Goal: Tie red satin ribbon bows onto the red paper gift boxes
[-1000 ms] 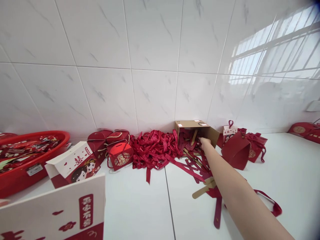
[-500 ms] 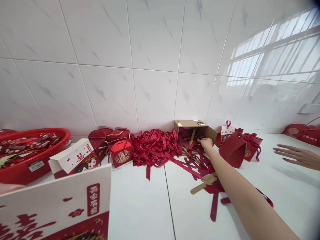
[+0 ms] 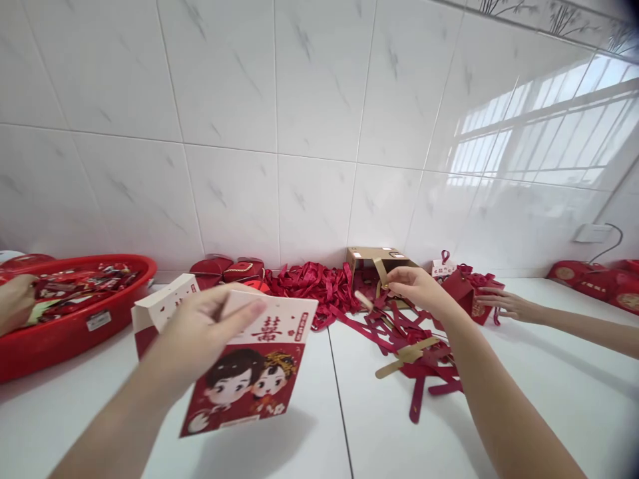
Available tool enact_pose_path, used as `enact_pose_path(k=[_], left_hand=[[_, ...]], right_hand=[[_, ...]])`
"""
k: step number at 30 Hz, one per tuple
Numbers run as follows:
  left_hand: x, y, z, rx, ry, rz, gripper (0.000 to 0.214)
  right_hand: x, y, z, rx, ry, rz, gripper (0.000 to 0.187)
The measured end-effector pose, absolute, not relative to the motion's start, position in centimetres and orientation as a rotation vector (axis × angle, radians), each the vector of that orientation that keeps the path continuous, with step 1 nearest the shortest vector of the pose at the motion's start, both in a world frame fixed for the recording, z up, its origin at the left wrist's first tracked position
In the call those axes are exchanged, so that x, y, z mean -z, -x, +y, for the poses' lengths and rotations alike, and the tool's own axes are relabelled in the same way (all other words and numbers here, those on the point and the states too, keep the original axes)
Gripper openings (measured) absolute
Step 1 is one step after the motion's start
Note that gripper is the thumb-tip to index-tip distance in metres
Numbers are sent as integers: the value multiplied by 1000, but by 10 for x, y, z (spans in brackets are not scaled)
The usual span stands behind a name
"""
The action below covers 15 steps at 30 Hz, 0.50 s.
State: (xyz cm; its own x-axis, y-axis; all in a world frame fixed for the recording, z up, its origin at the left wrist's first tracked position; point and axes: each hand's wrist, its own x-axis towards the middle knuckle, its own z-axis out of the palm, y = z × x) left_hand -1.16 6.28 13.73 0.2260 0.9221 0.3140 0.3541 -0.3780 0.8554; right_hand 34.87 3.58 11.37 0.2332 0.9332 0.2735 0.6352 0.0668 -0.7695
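My left hand (image 3: 204,329) holds up a flat red and white gift box (image 3: 252,376) with a cartoon couple printed on it, fingers closed over its top edge. My right hand (image 3: 414,285) reaches far forward and pinches a gold strip (image 3: 382,273) at the mouth of a small cardboard box (image 3: 372,256) lying on its side. Red strips (image 3: 404,332) spill from that box onto the white counter (image 3: 309,426).
A red basket (image 3: 64,326) of wrapped sweets stands at the left, another person's hand (image 3: 14,303) beside it. A second person's hand (image 3: 509,305) reaches a red gift bag (image 3: 466,293) at the right. Folded red boxes (image 3: 229,269) and a ribbon heap (image 3: 312,283) line the tiled wall.
My left hand has come into view, lifting the printed box upright. My right hand has drawn a gold strip from the cardboard box. The other person's hand has moved left to the red bag.
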Motion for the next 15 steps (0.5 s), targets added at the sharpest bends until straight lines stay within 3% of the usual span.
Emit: enact_pose_path(k=[4,8,15], left_hand=[[-121,-14,78,-841,-1986,1091,30],[-116,-7,84,-575,-2139,1146,25],[-118,3,78,-480,-2328,1404,18]], right_hand=[[-133,-308,16,-430,1318,-1632,14],[-138,-283,-4,-131,893,-1831,23],[-135,-257,-25,44,563,-1932,34]])
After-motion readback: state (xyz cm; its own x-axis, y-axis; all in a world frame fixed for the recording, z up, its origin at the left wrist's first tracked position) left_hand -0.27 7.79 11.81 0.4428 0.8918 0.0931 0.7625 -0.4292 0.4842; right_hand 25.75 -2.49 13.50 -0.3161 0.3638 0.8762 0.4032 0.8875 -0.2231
